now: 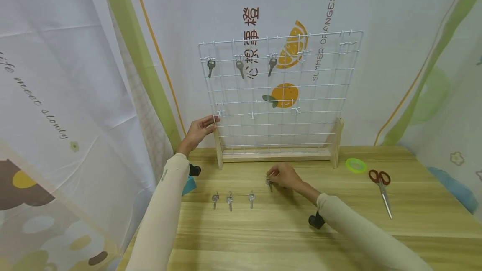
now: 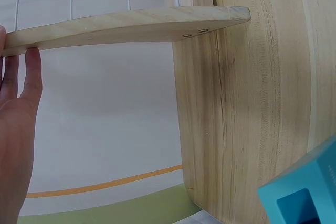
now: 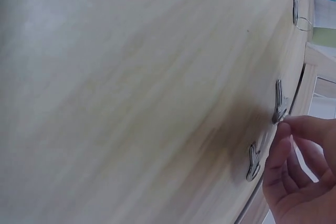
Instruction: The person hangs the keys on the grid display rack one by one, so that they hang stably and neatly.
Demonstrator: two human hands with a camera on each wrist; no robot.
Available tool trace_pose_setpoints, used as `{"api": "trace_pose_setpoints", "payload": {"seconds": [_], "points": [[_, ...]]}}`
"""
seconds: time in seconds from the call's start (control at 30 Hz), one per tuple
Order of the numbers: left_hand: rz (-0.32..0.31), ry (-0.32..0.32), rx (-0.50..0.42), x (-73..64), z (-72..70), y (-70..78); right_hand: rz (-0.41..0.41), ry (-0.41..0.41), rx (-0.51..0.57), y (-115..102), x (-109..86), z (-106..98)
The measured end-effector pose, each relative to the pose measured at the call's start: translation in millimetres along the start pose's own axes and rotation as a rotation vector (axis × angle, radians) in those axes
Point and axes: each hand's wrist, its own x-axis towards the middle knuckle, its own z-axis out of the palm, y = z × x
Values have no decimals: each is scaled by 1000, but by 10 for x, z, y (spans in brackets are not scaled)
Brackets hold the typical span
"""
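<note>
The left grip (image 2: 18,129) held a wooden post (image 2: 123,27) near the edge of the counter (image 2: 268,77) by white cloth (image 2: 105,108), a blue box (image 2: 299,179) farther in.

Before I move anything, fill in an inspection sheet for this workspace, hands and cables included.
Surface: wooden table, pale, visible grain.
Job's things: rack stands upright; three keys hang high on it, others lie on the table; several hooks bare.
Clutter: scissors and green ring at right; blue object at left, partly hidden.
Hands: left hand holds the rack's side; right hand's fingers pinch a key.
Cables: nothing seen.
Surroundings: printed cloth behind the rack.
</note>
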Motion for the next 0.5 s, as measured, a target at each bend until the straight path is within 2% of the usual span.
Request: {"api": "trace_pose_setpoints", "payload": {"seconds": [0.17, 0.5], "points": [[-8, 1, -2, 5, 6, 2, -39, -34, 10, 8, -18, -52], [-18, -4, -16, -8, 6, 8, -31, -57, 29, -40, -78, -200]]}}
